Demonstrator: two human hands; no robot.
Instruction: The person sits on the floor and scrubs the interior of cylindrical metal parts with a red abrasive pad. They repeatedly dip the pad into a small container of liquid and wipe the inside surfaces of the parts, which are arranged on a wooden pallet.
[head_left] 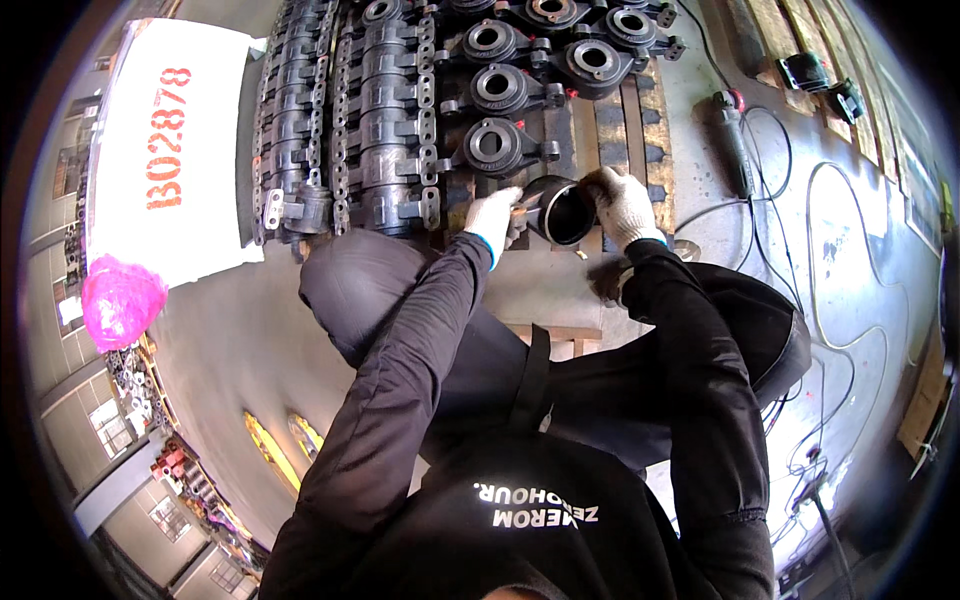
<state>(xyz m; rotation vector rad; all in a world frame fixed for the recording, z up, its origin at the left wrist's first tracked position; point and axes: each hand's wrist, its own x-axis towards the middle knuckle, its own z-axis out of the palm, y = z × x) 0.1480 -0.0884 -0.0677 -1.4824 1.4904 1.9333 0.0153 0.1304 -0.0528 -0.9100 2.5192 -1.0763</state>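
Note:
A dark hollow metal cylinder stands in front of me, its round opening facing up toward me. On its right rim, my right hand in a white knit glove is closed, fingers curled over the edge. My left hand, also gloved in white, is closed at the cylinder's left side, around a thin brownish piece that I cannot make out clearly. Just beyond the cylinder lies a black cast part with a round bore and side lugs.
Several similar castings sit on a wooden pallet. Rows of linked black track parts stand to the left, beside a white board and a pink-wrapped bundle. An angle grinder and cables lie on the right floor.

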